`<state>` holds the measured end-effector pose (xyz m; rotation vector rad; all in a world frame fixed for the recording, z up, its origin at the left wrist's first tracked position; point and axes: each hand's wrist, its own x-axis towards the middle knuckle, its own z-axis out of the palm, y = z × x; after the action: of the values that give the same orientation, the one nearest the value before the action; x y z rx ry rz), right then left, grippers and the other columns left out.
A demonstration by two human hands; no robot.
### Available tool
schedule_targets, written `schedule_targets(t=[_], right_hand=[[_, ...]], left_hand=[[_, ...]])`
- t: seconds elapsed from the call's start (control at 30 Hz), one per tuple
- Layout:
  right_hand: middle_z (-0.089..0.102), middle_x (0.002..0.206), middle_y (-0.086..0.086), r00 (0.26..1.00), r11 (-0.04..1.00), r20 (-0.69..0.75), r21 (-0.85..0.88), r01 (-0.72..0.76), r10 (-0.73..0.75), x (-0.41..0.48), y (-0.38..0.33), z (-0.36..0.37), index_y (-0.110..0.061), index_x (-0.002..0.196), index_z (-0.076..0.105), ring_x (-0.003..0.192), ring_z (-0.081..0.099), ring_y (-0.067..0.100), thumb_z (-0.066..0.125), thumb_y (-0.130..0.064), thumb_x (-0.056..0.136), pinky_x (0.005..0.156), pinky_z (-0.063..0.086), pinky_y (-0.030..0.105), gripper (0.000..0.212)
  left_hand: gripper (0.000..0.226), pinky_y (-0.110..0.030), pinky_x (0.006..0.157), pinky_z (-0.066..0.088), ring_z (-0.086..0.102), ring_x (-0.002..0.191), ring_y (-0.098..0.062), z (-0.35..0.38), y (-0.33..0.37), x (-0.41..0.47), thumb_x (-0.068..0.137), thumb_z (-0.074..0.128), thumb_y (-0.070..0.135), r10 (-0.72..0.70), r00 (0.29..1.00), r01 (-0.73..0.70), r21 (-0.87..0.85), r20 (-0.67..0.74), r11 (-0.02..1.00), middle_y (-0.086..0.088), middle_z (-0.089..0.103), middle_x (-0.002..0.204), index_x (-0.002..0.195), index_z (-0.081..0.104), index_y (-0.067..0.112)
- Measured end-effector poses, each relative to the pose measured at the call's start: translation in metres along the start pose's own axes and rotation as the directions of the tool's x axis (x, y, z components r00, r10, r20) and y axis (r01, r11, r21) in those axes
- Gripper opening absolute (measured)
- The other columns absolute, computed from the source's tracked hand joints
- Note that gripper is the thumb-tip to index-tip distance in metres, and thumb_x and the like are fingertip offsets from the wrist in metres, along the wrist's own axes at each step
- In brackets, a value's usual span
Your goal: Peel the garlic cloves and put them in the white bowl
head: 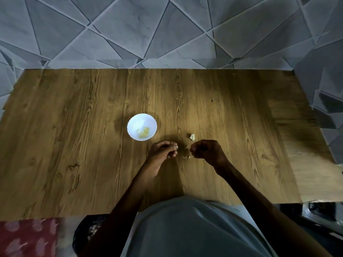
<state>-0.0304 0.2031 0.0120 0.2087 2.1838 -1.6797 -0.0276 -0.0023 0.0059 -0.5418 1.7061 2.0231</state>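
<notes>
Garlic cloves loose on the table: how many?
1: a garlic clove beyond the right hand, right of the white bowl. Left hand seems to pinch another, mostly hidden.

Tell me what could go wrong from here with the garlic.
1. The clove pinched at the fingertips of the left hand is small and might slip onto the table.
2. Loose skin scraps lie between the hands; they could get carried into the white bowl.
3. The spare clove lies just beyond the right hand and may be knocked away.
</notes>
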Motion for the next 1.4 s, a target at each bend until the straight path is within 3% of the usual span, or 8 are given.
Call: schedule_targets(t=[0.23, 0.33, 0.57, 0.83, 1.0, 1.1, 1.27, 1.4], right_hand=[[0.072, 0.084, 0.001, 1.000, 0.997, -0.010, -0.083, -0.011, 0.010, 0.010, 0.015, 0.002, -0.008, 0.090, 0.071, 0.079, 0.072, 0.016, 0.064, 0.001, 0.090, 0.066, 0.058, 0.021, 0.011], [0.072, 0.092, 0.005, 0.999, 0.995, 0.037, -0.098, 0.002, 0.001, 0.014, 0.015, 0.007, -0.008, 0.101, 0.070, 0.087, 0.072, 0.019, 0.065, 0.002, 0.089, 0.071, 0.059, 0.025, 0.016], [0.066, 0.120, 0.024, 0.951, 0.928, 0.307, 0.344, -0.143, 0.032, 0.018, 0.011, 0.015, 0.005, 0.127, 0.058, 0.111, 0.065, 0.033, 0.053, -0.002, 0.098, 0.087, 0.057, 0.034, 0.030], [0.073, 0.100, 0.011, 0.965, 0.878, 0.229, 0.426, -0.218, 0.128, 0.018, 0.000, 0.025, 0.003, 0.112, 0.066, 0.096, 0.071, 0.023, 0.060, 0.003, 0.091, 0.077, 0.057, 0.027, 0.022], [0.071, 0.105, 0.018, 0.973, 0.894, 0.145, 0.388, -0.222, 0.178, 0.018, 0.001, 0.022, 0.002, 0.112, 0.066, 0.102, 0.069, 0.031, 0.064, 0.000, 0.088, 0.090, 0.056, 0.039, 0.024], [0.071, 0.102, 0.020, 0.978, 0.899, 0.108, 0.386, -0.208, 0.180, 0.015, 0.000, 0.023, 0.005, 0.110, 0.065, 0.097, 0.070, 0.030, 0.065, 0.000, 0.088, 0.086, 0.058, 0.038, 0.023], [0.073, 0.095, 0.016, 0.984, 0.947, 0.027, 0.268, -0.177, 0.176, 0.015, -0.002, 0.029, 0.003, 0.101, 0.068, 0.089, 0.072, 0.024, 0.067, 0.001, 0.087, 0.072, 0.059, 0.029, 0.014], [0.073, 0.080, 0.007, 0.990, 0.995, -0.113, 0.056, -0.081, 0.087, 0.013, -0.003, 0.037, -0.004, 0.087, 0.072, 0.075, 0.072, 0.016, 0.071, 0.001, 0.084, 0.065, 0.058, 0.026, 0.006]], left_hand=[[0.015, -0.018, 0.063, 0.051, 0.060, 0.065, -0.014, -0.006, -0.006, 0.008, 0.090, 0.058, -0.004, -0.116, 0.993, 0.114, -0.051, -0.019, 0.992, -0.010, 0.064, 0.075, 0.099, 0.070, -0.003], [0.017, -0.017, 0.063, 0.052, 0.062, 0.067, -0.012, -0.005, -0.005, 0.007, 0.092, 0.056, -0.004, -0.151, 0.988, 0.152, -0.148, 0.015, 0.977, -0.008, 0.066, 0.076, 0.102, 0.069, -0.003], [0.017, -0.018, 0.064, 0.055, 0.065, 0.070, -0.011, -0.004, 0.002, 0.007, 0.093, 0.054, -0.003, -0.206, 0.974, 0.227, -0.354, 0.097, 0.907, -0.008, 0.068, 0.082, 0.102, 0.068, -0.004], [0.013, -0.019, 0.065, 0.055, 0.064, 0.072, -0.014, 0.002, 0.003, 0.005, 0.092, 0.057, -0.004, -0.121, 0.990, 0.132, -0.188, 0.069, 0.973, -0.009, 0.071, 0.081, 0.093, 0.069, 0.001], [0.012, -0.022, 0.075, 0.055, 0.067, 0.076, -0.012, 0.000, 0.000, 0.005, 0.090, 0.065, 0.007, -0.083, 0.992, 0.092, -0.104, 0.093, 0.990, -0.008, 0.074, 0.088, 0.099, 0.072, 0.004], [0.013, -0.019, 0.070, 0.053, 0.067, 0.074, -0.011, 0.000, -0.006, 0.007, 0.091, 0.065, 0.008, -0.015, 0.998, 0.013, 0.028, 0.068, 1.000, -0.007, 0.073, 0.084, 0.101, 0.072, 0.005], [0.014, -0.017, 0.063, 0.053, 0.068, 0.068, -0.008, 0.005, -0.012, 0.014, 0.093, 0.061, 0.005, 0.024, 0.999, -0.018, 0.238, -0.022, 0.971, -0.005, 0.071, 0.082, 0.103, 0.070, 0.000], [0.017, -0.032, 0.081, 0.058, 0.069, 0.084, -0.015, 0.006, -0.020, 0.019, 0.090, 0.065, 0.010, 0.115, 0.989, -0.055, 0.491, -0.094, 0.869, -0.003, 0.073, 0.093, 0.106, 0.072, 0.008]])
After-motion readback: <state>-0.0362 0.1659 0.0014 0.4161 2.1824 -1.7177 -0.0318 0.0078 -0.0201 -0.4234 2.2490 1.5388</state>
